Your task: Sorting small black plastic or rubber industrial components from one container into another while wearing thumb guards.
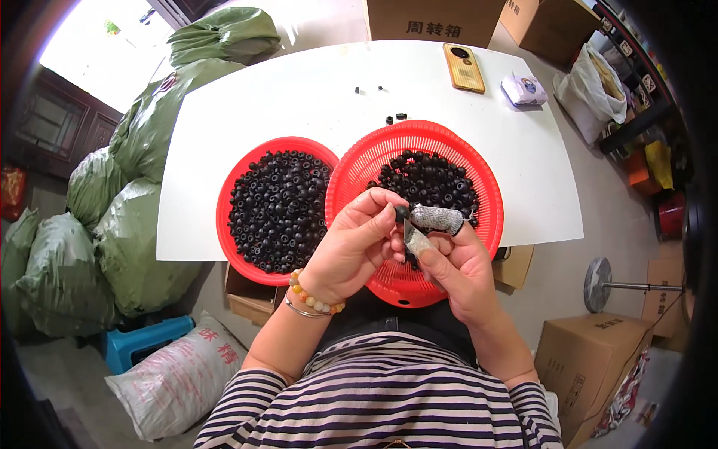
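Note:
Between the thumb and forefinger of my left hand (355, 236) is a small round black plastic piece (402, 214). My right hand (464, 269) grips a small knife (419, 243) with a pale wrapped handle, its short blade up against the piece. A grey knitted finger sleeve (437, 219) covers my right forefinger. Both hands are over the near part of a red slotted basket (490, 176), which holds many similar black pieces (426, 172). To its left a second red basket (224, 224) is filled with more black pieces (280, 209).
Several loose black bits (396, 118) lie on the white table (299, 97) beyond the baskets. A yellow phone (464, 69) and a tissue pack (523, 89) lie at the far right. Green sacks (149, 224) crowd the left side; a cardboard box (591, 359) stands at the lower right.

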Available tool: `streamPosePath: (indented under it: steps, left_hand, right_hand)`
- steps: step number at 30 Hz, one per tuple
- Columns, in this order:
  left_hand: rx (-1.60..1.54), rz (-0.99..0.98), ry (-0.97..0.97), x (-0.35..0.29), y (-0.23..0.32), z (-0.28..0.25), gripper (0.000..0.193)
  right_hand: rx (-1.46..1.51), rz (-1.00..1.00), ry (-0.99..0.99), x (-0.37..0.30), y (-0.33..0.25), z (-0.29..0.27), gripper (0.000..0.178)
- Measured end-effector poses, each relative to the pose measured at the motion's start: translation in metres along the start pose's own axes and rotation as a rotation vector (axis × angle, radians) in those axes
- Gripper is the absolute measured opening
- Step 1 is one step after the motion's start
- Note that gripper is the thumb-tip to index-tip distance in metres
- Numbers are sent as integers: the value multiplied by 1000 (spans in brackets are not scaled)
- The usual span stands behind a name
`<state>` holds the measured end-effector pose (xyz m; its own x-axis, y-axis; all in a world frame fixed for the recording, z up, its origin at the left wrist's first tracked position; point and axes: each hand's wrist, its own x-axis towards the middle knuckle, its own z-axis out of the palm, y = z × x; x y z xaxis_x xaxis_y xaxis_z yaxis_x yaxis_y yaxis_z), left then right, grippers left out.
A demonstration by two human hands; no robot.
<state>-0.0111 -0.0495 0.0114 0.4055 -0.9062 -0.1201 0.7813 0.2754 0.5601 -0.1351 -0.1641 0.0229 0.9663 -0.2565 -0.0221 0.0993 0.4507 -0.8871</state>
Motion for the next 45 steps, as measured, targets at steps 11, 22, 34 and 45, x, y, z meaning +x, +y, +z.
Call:
streamPosePath:
  steps: [11, 22, 34, 45]
  left_hand:
    - [82, 65, 73, 1, -6, 2, 12]
    - [175, 134, 19, 2, -6, 0, 11]
    - [182, 200, 68, 4, -10, -2, 11]
    - [64, 138, 2, 3, -13, -4, 9]
  right_hand:
    - [-3, 23, 23, 2, -3, 3, 33]
    - [49, -10, 30, 2, 0, 5, 32]
    - [-24, -46, 123, 3, 6, 15, 30]
    - [35, -12, 101, 2, 3, 7, 27]
